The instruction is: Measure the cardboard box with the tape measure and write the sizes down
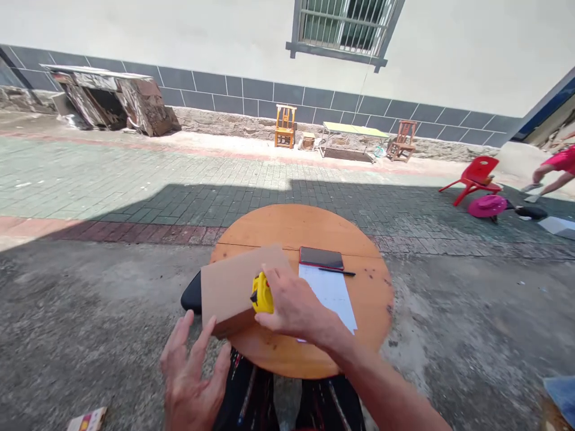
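A round wooden table [287, 230] stands in front of me. A brown cardboard sheet [227, 287] lies over its left edge. My right hand [291, 305] grips a yellow tape measure [262, 294] at the cardboard's right edge. My left hand [191, 371] hovers open with spread fingers just below the cardboard's near left corner, touching nothing. A white sheet of paper [330, 293] lies right of the cardboard, with a black pen [336, 272] and a dark phone in a red case [321, 257] above it.
A black object [192, 293] pokes out under the cardboard's left side. Across the paved yard are wooden chairs [286, 126], a folding table [354, 134], a red plastic chair [476, 176] and a pink hat [487, 205]. A person's legs [550, 173] show far right.
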A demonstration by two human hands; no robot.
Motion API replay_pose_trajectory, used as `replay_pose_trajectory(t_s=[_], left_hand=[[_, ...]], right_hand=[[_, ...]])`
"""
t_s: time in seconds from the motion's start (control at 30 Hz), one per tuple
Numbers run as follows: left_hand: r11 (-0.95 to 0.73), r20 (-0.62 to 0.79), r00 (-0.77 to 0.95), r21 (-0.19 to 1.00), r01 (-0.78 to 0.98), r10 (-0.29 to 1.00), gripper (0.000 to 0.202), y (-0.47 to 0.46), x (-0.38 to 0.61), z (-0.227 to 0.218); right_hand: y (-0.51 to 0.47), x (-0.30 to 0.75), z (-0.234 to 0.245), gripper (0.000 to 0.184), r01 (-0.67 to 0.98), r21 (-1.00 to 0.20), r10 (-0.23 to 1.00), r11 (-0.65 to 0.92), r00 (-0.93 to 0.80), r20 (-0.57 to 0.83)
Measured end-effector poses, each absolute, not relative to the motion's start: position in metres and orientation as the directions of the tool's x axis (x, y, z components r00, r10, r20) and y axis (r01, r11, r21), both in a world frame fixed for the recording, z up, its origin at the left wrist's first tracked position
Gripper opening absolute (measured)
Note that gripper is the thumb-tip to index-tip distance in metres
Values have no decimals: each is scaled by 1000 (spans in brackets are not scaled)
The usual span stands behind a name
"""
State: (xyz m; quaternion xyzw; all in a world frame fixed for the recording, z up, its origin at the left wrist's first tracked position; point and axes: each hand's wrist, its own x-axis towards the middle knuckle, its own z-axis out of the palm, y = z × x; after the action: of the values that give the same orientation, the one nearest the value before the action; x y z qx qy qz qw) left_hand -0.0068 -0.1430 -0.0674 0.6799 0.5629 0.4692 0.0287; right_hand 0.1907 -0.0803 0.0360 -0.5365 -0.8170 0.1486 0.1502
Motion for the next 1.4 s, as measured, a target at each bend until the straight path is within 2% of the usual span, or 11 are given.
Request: replay_pose_trajectory(t_s=[0.1, 0.2, 0.33, 0.4, 0.47, 0.67, 0.97, 1.1, 1.23, 1.33, 1.4], left_hand=[[-409, 631, 13, 487, 772, 775, 61, -130, -7, -80], [-436, 641, 66, 440, 785, 765, 67, -118, -3, -90], [-411, 622, 50, 452, 792, 781, 60, -103, -7, -95], [-400, 612, 44, 458, 794, 789, 53, -93, -13, -94], [-399, 608, 50, 454, 797, 793, 48, -81, -21, -92], [-432, 619, 113, 393, 812, 777, 47, -43, -30, -89], [-361, 717, -73, 434, 825, 693, 65, -117, 14, -86], [-520, 439, 290, 611, 597, 850, 43, -139, 59, -95], [-411, 94, 585, 800, 437, 805, 36, -133, 105, -85], [-325, -84, 718, 851, 412, 691, 35, -134, 125, -71], [-274, -126, 751, 881, 385, 648, 48, -137, 131, -65]], right_hand=[[-38, 163, 32, 50, 854, -274, 895, 441, -442, 63], [-14, 142, 25, 49, 835, -221, 862, 504, -504, 62], [-18, 159, 19, 54, 779, -286, 826, 557, -488, 281], [-31, 196, 12, 37, 806, -354, 868, 475, -364, 338], [-43, 247, 0, 21, 889, -396, 956, 229, -131, 261], [-54, 382, -62, 28, 939, -300, 967, -166, 215, 136], [-80, 415, -90, 27, 941, -303, 985, -151, 170, 38], [-139, 403, -67, 25, 919, -394, 998, -19, -4, -60], [-185, 374, -40, 19, 841, -506, 958, 191, -273, -92], [-201, 365, -31, 18, 771, -611, 966, 181, -257, -37], [-207, 365, -34, 14, 633, -772, 988, 63, -150, -42]])
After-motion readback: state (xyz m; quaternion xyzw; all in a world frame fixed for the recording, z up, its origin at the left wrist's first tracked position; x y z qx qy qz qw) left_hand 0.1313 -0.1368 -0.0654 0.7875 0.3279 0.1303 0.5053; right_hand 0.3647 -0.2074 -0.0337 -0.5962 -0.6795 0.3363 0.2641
